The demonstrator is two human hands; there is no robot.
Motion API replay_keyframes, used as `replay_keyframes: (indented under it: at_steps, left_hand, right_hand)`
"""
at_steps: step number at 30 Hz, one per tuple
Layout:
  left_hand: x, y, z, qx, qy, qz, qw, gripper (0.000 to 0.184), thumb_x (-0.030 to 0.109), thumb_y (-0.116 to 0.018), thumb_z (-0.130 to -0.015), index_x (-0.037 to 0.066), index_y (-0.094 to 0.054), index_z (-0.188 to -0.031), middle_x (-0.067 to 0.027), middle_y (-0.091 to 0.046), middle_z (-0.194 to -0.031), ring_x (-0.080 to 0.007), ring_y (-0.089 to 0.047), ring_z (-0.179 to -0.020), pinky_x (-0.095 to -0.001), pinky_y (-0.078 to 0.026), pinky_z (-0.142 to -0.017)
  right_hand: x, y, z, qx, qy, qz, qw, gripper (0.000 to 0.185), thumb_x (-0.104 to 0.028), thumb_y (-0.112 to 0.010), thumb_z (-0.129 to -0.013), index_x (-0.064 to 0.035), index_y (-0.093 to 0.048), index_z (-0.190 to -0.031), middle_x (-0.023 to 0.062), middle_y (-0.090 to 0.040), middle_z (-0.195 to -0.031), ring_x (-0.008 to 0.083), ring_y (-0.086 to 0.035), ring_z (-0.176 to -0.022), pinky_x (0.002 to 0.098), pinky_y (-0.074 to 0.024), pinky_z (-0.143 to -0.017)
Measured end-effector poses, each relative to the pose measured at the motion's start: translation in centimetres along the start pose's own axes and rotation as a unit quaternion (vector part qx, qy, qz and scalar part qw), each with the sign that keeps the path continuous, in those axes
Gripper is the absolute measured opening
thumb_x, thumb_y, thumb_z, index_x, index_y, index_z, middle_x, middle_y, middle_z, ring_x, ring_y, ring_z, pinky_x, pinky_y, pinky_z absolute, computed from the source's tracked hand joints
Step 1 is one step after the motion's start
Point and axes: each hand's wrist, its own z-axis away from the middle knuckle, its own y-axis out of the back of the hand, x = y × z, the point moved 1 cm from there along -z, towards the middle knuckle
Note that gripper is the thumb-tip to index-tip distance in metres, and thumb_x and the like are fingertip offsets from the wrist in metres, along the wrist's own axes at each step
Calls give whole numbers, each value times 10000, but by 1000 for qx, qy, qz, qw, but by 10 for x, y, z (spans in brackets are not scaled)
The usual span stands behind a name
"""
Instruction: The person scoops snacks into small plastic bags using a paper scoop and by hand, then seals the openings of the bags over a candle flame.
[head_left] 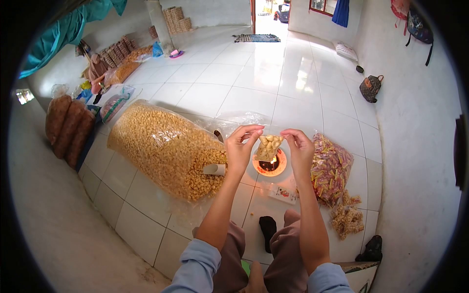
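Observation:
Between my two hands hangs a small clear plastic packet (269, 148) filled with pale yellow, puffed snack pieces. My left hand (239, 148) pinches its upper left corner, and my right hand (299, 148) pinches the upper right one. Just below the packet, a small flame (273, 159) burns over an orange-and-white plate (280, 169) with a dark centre. To the left lies a large clear sack (156, 139) of the same kind of snack, with a white scoop-like cylinder (214, 169) at its open end. On the right is a bag (330, 166) of printed packets.
Several small filled packets (348, 220) lie in a pile at the right. A white printed pack (283, 194) is near my feet. Brown sacks (68, 127) lean by the left wall. Another person (96, 71) sits at the far left. A handbag (371, 88) lies by the right wall.

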Motion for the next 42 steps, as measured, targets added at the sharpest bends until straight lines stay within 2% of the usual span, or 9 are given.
replay_keyframes:
  at_steps: [8, 14, 22, 28, 32, 34, 38, 40, 42]
  left_hand:
    - [7, 5, 1, -9, -17, -96, 995, 116, 48, -646, -756, 28, -667, -869, -66, -631, -859, -108, -578, -760, -221, -459, -700]
    - [9, 5, 2, 2, -89, -158, 983, 149, 44, -664, -721, 49, -679, -869, -53, -634, -778, -111, -557, -679, -226, -439, -633]
    - [7, 4, 2, 0, -204, -267, 942, 98, 42, -662, -705, 33, -649, -802, -64, -614, -732, -174, -550, -636, -276, -445, -593]
    - [4, 3, 3, -34, -190, -340, 920, 83, 34, -629, -737, 21, -590, -809, -67, -588, -834, -212, -545, -765, -321, -441, -701]
    - [-8, 6, 2, -37, -193, -271, 942, 83, 48, -602, -758, 33, -581, -837, -55, -579, -873, -217, -533, -850, -320, -423, -779]
    - [-12, 8, -2, -122, -65, -135, 981, 125, 79, -592, -767, 52, -588, -889, -36, -581, -884, -199, -511, -931, -311, -400, -834]
    - [-3, 5, 1, -107, -39, -133, 984, 188, 124, -607, -747, 82, -595, -930, -41, -576, -908, -215, -478, -923, -337, -391, -820]
    - [-4, 2, 1, -124, -102, -182, 970, 210, 150, -638, -722, 89, -617, -922, -35, -596, -870, -207, -471, -890, -337, -381, -828]
    - [-7, 3, 0, -132, -103, -201, 965, 178, 150, -646, -713, 87, -630, -878, -28, -606, -837, -199, -477, -866, -328, -393, -805]
  right_hand:
    - [-5, -2, 0, 0, 11, 43, 999, 115, -8, -592, -782, -12, -637, -888, 54, -643, -853, 102, -575, -725, 233, -457, -691]
    - [-11, 0, 1, -5, 81, 136, 987, 152, -26, -642, -736, -36, -645, -887, 64, -609, -785, 136, -565, -675, 240, -449, -641]
    - [-8, -2, 2, -3, 151, 219, 964, 76, -26, -605, -760, -31, -626, -833, 72, -574, -770, 197, -536, -720, 302, -442, -619]
    - [-8, -4, 4, 14, 203, 301, 932, 39, -32, -582, -767, -24, -580, -805, 56, -553, -775, 243, -463, -810, 343, -408, -711]
    - [-1, -1, 3, -30, 199, 312, 929, 30, -43, -582, -756, -42, -561, -777, 34, -558, -785, 236, -432, -854, 345, -369, -772]
    - [-2, 0, 3, -40, 192, 303, 932, 32, -45, -583, -753, -49, -559, -775, 29, -561, -788, 231, -436, -851, 344, -358, -779]
    - [-3, -2, 5, -57, 196, 304, 930, 41, -69, -590, -754, -63, -559, -780, 12, -565, -784, 217, -446, -847, 345, -340, -778]
    - [-3, -4, 5, -63, 204, 311, 926, 45, -80, -594, -753, -68, -562, -782, 5, -567, -784, 213, -449, -845, 345, -337, -775]
    - [-3, -5, 6, -69, 212, 319, 921, 49, -90, -599, -753, -74, -564, -783, -1, -568, -785, 209, -453, -844, 345, -333, -772]
